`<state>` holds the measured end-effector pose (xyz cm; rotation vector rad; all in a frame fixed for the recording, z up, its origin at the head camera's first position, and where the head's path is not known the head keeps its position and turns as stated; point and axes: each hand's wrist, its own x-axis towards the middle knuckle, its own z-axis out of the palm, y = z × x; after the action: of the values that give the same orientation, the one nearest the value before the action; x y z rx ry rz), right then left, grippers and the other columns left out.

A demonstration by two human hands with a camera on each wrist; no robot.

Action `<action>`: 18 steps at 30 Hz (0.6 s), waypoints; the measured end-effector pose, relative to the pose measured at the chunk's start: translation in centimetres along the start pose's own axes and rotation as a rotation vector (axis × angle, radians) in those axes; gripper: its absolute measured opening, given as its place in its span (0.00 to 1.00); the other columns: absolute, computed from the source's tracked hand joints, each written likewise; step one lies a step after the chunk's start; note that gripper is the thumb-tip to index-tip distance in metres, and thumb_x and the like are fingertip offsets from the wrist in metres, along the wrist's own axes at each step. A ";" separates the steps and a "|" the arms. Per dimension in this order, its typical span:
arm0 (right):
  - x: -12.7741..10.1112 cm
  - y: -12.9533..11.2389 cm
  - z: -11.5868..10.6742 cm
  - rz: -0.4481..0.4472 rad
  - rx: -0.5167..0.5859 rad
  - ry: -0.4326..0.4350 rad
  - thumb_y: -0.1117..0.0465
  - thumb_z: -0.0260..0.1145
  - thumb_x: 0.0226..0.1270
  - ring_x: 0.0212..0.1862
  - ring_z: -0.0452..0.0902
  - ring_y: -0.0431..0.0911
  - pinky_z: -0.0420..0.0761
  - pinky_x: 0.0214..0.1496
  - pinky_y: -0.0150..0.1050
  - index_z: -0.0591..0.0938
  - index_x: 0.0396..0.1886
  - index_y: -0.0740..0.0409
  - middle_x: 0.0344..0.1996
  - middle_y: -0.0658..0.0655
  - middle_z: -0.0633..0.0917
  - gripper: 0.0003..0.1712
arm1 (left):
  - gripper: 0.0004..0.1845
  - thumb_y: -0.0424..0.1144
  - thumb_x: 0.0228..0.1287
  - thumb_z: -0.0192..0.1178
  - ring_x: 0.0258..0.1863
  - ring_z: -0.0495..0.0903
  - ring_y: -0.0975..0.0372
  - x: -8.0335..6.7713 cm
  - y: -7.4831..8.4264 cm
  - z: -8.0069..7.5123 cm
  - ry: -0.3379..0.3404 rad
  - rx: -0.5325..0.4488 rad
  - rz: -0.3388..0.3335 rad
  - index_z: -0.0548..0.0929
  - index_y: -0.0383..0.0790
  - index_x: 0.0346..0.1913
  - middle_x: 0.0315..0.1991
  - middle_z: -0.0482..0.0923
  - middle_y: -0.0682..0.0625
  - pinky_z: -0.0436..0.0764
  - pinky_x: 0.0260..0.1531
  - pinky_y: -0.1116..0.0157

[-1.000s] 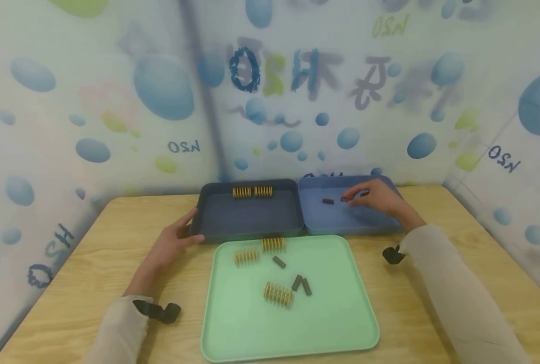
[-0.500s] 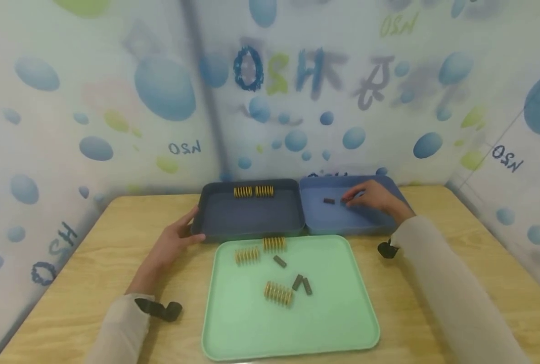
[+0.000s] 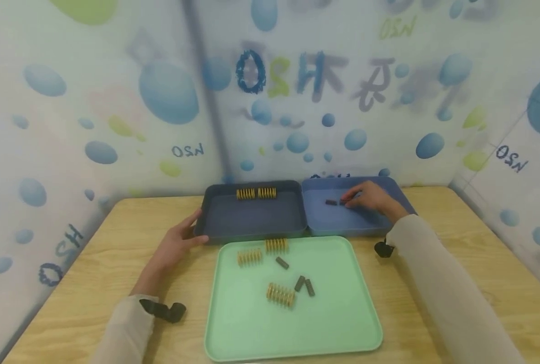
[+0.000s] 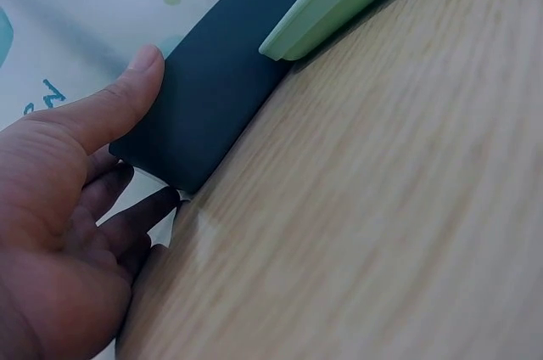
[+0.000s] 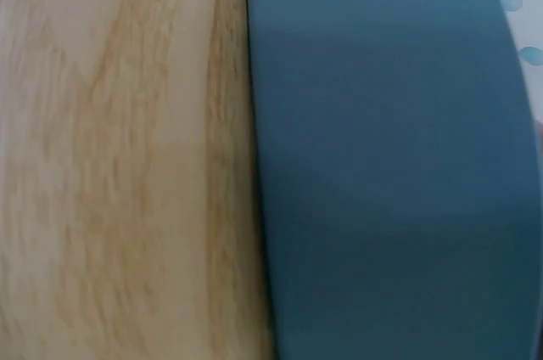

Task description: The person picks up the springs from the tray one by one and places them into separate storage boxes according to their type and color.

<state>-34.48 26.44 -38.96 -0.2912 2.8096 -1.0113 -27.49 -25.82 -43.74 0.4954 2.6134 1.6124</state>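
My right hand reaches into the light blue tray, and its fingertips pinch a small dark spring low over the tray floor. A second dark spring lies just left of it. My left hand rests at the near left corner of the dark blue tray. In the left wrist view the thumb lies straight on that tray's wall, with the fingers relaxed beside the corner. Two gold springs lie along the dark tray's far wall.
A green tray sits in front of the two blue trays, holding three gold springs and three small dark springs. The wooden table ends at patterned walls on three sides. The right wrist view shows only the blue tray wall and the table.
My right hand has stayed at the dark spring and settled slightly lower into the light blue tray. The left hand has kept its place on the dark tray's corner.
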 end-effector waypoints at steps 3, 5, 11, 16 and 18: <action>0.2 -0.1 0.0 0.001 -0.008 -0.014 0.63 0.71 0.59 0.58 0.72 0.59 0.71 0.57 0.54 0.87 0.46 0.58 0.50 0.62 0.83 0.14 | 0.42 0.46 0.61 0.66 0.68 0.59 0.45 -0.1 0.0 -0.1 0.002 0.003 -0.007 0.57 0.47 0.75 0.74 0.52 0.49 0.59 0.64 0.50; 0.3 -0.1 -0.1 0.001 -0.010 -0.018 0.63 0.71 0.59 0.58 0.72 0.59 0.71 0.57 0.54 0.87 0.46 0.58 0.50 0.62 0.83 0.14 | 0.42 0.45 0.61 0.66 0.68 0.60 0.44 0.0 0.1 -0.1 0.002 0.000 -0.005 0.56 0.46 0.75 0.74 0.52 0.47 0.59 0.64 0.50; 0.2 0.0 -0.4 -0.017 -0.019 -0.005 0.62 0.71 0.59 0.59 0.71 0.58 0.70 0.58 0.54 0.87 0.46 0.58 0.49 0.61 0.83 0.14 | 0.42 0.42 0.61 0.66 0.67 0.60 0.44 0.2 0.5 -0.1 0.005 -0.023 -0.001 0.56 0.44 0.75 0.74 0.52 0.44 0.61 0.63 0.50; -0.7 -1.0 -1.1 -0.015 -0.048 0.000 0.60 0.70 0.60 0.61 0.68 0.59 0.70 0.59 0.55 0.83 0.52 0.59 0.55 0.63 0.80 0.20 | 0.43 0.43 0.61 0.66 0.67 0.61 0.45 0.2 0.5 -0.2 -0.010 -0.033 -0.024 0.55 0.47 0.75 0.74 0.50 0.44 0.61 0.62 0.50; -1.2 -1.6 -1.4 -0.008 -0.058 0.001 0.59 0.69 0.62 0.62 0.67 0.60 0.70 0.58 0.56 0.82 0.55 0.60 0.57 0.63 0.78 0.22 | 0.43 0.43 0.61 0.66 0.67 0.60 0.44 0.1 0.4 -0.3 -0.019 -0.038 -0.037 0.54 0.48 0.75 0.74 0.49 0.44 0.61 0.62 0.49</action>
<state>-33.37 26.34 -36.78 -0.3092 2.8450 -0.9329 -27.54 -25.82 -43.22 0.4556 2.5579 1.6349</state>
